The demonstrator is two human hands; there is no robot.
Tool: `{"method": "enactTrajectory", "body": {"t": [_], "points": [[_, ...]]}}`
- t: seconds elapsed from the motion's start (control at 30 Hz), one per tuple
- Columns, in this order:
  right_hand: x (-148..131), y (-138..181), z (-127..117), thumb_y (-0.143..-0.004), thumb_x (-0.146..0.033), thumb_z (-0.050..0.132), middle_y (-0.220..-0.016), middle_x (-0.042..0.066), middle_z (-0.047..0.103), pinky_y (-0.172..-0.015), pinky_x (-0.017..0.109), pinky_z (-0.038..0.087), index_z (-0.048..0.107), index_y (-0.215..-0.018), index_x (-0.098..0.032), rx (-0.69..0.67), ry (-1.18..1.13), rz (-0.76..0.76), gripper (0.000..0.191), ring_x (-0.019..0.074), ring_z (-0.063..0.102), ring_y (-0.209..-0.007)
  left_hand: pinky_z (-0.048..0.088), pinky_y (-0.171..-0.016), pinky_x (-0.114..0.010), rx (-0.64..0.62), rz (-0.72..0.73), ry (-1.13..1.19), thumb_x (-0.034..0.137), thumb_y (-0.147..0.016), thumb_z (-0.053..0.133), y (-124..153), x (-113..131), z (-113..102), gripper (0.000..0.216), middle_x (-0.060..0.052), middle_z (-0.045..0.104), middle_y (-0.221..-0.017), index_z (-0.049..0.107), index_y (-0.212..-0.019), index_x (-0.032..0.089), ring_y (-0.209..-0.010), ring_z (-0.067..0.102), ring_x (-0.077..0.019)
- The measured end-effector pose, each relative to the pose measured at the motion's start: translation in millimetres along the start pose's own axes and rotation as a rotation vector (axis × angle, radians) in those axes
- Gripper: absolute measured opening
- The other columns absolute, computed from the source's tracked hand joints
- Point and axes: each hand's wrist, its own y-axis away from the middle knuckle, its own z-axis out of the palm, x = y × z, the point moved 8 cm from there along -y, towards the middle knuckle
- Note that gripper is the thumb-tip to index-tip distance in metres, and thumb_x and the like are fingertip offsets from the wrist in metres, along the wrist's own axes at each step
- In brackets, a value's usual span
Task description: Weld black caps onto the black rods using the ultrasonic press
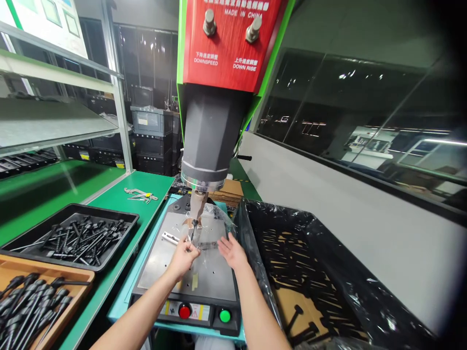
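- Taking the spot between the two hands as the clock's centre, we see the left hand (185, 255) at 9 o'clock, thumb and fingers pressed together on the lower end of a black-headed part (194, 224).
- That part stands nearly upright at about 11 o'clock, its head just below the machine's metal horn (199, 206); we cannot tell whether the two touch.
- At 3 o'clock we find the right hand (232, 250) with its fingers loosely spread, gripping nothing that we can see.
- Below both hands lies the steel plate (209, 287), a strip of yellow tape (194, 281) on it towards 6 o'clock.
- A pale slotted bar (170, 238) lies near the left hand at 10 o'clock.
- On the machine's front we note a red button (184, 311) at 7 o'clock and a green button (225, 316) between 5 and 6.
- Farther out, at 3 to 4 o'clock, a bin with a black plastic liner (365, 296) holds many dark parts over cardboard.
- At 9 o'clock we see a black tray (118, 244) heaped with similar parts, and towards 8 an orange tray (78, 276) with more.
- Pliers (142, 193) lie on the green bench (160, 182) at 10 o'clock.
- At 12 o'clock the red machine head (226, 73) looms above us.
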Motion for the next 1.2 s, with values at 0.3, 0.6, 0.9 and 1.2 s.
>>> {"method": "enactTrajectory", "body": {"t": [0.3,0.6,0.9,1.2], "points": [[3.9,18.6,-0.4,-0.049,-0.018,0.089,-0.071,0.000,0.070,-0.043,0.018,0.044,0.054,-0.104,-0.020,-0.039,0.071,-0.196,0.065,0.0133,0.062,-0.053,0.033,-0.107,-0.033,0.003,0.088,-0.080,0.004,-0.051,0.084,13.2,-28.8,-11.1,0.035,-0.012,0.069,-0.093,0.053,-0.049,0.019,-0.136,0.040,-0.0294],[-4.8,25.5,-0.5,-0.049,-0.023,0.089,-0.064,-0.003,0.065,-0.039,0.019,0.037,0.056,-0.109,-0.018,-0.088,0.164,-0.271,0.068,0.0122,0.057,-0.049,0.059,-0.074,-0.036,-0.066,-0.327,0.489,0.047,-0.082,0.068,-2.0,-23.8,-50.6,0.037,-0.014,0.069,-0.105,0.060,-0.103,0.017,-0.093,0.070,-0.0242],[6.8,26.6,-6.3,-0.049,-0.022,0.088,-0.072,-0.001,0.068,-0.042,0.019,0.042,0.055,-0.105,-0.018,-0.076,0.176,-0.223,0.065,0.0131,0.062,-0.053,0.051,-0.046,-0.012,0.088,-0.191,0.431,0.006,-0.076,0.073,-17.0,3.6,-72.7,0.015,-0.001,0.066,-0.069,0.061,-0.080,0.014,-0.051,0.063,-0.0074],[15.6,28.5,-21.0,-0.050,-0.027,0.090,-0.074,0.000,0.071,-0.048,0.020,0.047,0.053,-0.105,-0.019,-0.055,0.174,-0.199,0.067,0.0146,0.065,-0.058,0.051,-0.045,-0.014,0.083,-0.188,0.370,0.008,-0.075,0.072,-11.3,-15.5,-73.6,0.011,-0.002,0.066,-0.069,0.062,-0.079,0.013,-0.053,0.063,-0.0086]]}}
